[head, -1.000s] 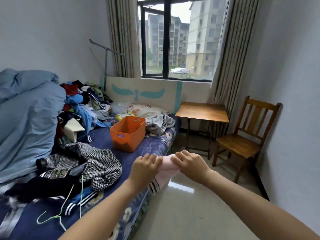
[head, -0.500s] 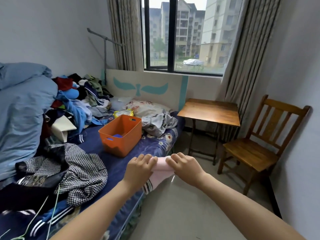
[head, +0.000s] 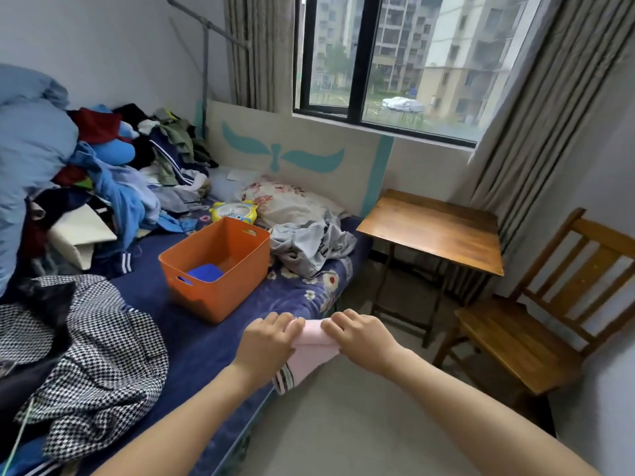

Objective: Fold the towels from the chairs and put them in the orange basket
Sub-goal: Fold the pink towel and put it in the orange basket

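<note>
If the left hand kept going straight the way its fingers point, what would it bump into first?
Probably the orange basket. The left hand, shut on the pink towel, points up the bed toward it, with only bare blue bedding between. Depth is hard to judge, so it might slip just past the basket's right side.

The towel under my fingers is soft, matt pink cloth with a striped woven end. The basket is smooth orange plastic with a slight sheen. The bench and chair are varnished wood, glossy in the window light. The floor is smooth and pale.
</note>
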Demonstrator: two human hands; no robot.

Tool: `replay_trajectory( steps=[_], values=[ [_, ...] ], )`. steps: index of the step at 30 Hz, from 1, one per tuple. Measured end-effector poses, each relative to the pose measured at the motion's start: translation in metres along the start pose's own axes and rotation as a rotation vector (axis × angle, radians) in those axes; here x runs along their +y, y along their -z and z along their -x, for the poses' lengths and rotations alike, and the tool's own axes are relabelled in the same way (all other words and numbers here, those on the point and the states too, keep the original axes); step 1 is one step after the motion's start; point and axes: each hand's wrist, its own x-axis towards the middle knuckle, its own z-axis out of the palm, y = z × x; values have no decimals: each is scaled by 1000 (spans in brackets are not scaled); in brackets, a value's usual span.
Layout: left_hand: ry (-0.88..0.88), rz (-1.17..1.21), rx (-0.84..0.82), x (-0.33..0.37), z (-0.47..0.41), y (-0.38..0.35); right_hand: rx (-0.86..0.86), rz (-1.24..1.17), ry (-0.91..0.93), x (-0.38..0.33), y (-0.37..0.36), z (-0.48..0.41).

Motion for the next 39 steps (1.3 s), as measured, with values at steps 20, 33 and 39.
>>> replay_trajectory(
  steps=[20,33,39],
  values=[
    [148,-8,-100,-1,-248,-199,-196,-151,32,292,-161,-28],
    [460,-140,-419,-73,-268,-246,-428,-402,369,335,-275,-138],
    [519,-190,-424,-166,-268,-254,-360,-410,518,330,-323,-243]
  ],
)
